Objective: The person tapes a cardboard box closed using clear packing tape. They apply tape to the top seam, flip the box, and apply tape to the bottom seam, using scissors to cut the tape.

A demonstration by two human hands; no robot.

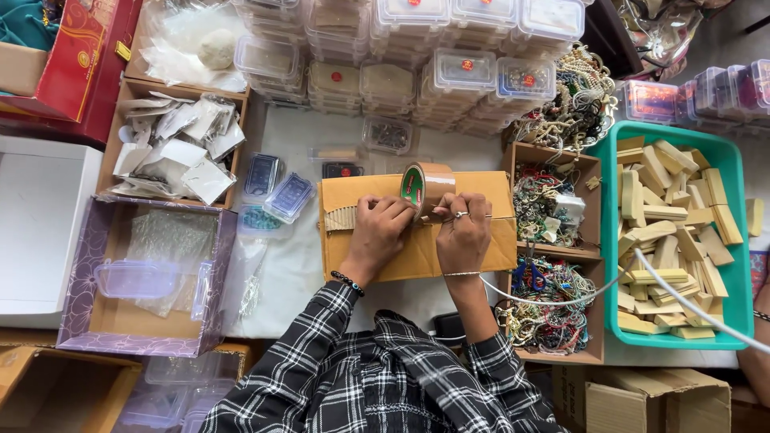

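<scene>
Pressing down on the brown cardboard box (417, 240) in the middle of the desk (289, 265), the left hand (379, 228) lies flat with fingers curled at the lid seam, likely to keep the flaps shut. The right hand (463, 232) pinches the tape end by the brown packing tape roll (425, 186), which stands on the box top.

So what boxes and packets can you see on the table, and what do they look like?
Brown cardboard box: centre, flat, under the left hand and right hand.
Tape roll: brown, upright on that box, between the hands.
Clear lidded boxes: stacked along the top, red round stickers.
Purple box: left, open, patterned.
Red box: top left, gold print.
Green tray: right, rectangular, holding pale wooden blocks.
White packets: upper left, in a cardboard tray.
</scene>
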